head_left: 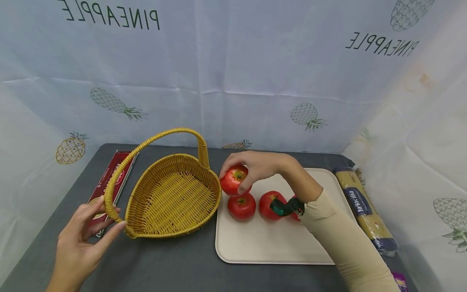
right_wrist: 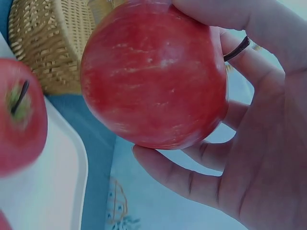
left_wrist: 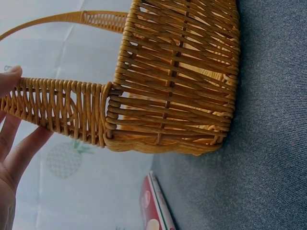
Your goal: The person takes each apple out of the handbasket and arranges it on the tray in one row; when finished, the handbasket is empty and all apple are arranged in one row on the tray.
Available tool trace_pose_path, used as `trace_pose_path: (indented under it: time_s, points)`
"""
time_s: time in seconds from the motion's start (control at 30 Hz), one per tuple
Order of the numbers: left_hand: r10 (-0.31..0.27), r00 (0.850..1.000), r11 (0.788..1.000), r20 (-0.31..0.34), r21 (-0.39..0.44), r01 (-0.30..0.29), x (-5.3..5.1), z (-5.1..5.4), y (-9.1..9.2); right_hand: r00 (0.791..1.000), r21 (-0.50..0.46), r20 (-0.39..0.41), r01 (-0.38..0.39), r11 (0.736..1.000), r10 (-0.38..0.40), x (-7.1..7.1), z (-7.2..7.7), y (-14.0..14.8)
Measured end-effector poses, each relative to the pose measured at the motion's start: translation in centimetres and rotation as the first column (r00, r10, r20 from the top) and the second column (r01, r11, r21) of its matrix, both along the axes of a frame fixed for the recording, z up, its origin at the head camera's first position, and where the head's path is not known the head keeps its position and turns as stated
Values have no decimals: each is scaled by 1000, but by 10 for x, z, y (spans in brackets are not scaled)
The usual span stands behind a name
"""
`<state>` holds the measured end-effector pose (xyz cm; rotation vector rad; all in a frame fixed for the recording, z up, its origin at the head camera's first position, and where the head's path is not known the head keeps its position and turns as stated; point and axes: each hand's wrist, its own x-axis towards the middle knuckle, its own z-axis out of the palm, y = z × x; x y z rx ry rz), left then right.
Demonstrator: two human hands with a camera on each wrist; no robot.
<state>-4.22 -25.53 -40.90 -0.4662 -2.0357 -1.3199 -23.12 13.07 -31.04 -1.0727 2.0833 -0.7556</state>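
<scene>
A red apple (head_left: 232,181) is gripped from above by my right hand (head_left: 260,165), over the left part of the tray, close to the basket's right rim. In the right wrist view the thumb and fingers wrap round that apple (right_wrist: 153,74). My left hand (head_left: 82,239) pinches the lower left end of the handle of a yellow wicker basket (head_left: 175,202), which has nothing inside. The left wrist view shows the basket's woven side (left_wrist: 177,72) standing on the grey table. More apples lie on the beige tray (head_left: 262,247), one (head_left: 241,207) just below the held apple; my right wrist partly hides another.
A red flat package (head_left: 109,172) lies behind the basket handle at the left. Right of the tray is a pasta packet (head_left: 365,211). A purple wrapper (head_left: 400,280) shows at the lower right edge. A pineapple-print curtain (head_left: 219,81) hangs behind the table.
</scene>
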Motion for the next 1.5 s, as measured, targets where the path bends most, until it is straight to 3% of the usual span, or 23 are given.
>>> trace_pose_path:
  time_s: [0.33, 0.57, 0.87, 1.2, 1.5]
  points:
    - [1, 1000, 1000, -1, 4, -1, -1, 0, 1, 993, -42, 11, 120, 992, -120, 0, 0, 49]
    - [-37, 999, 999, -40, 22, 37, -1, -1, 1, 981, -48, 13, 195, 980, -195, 0, -2, 80]
    - [-19, 1000, 1000, -23, 7, 19, 0, -1, 0, 962, -70, -21, 271, 960, -273, 4, -3, 121]
    - [9, 1000, 1000, 7, -20, -9, 1, -1, -1, 928, -54, -83, 360, 931, -364, 20, -2, 156]
    - [-6, 1000, 1000, -15, -6, 6, 0, -1, -1, 896, -66, -106, 426, 903, -430, 35, -4, 187]
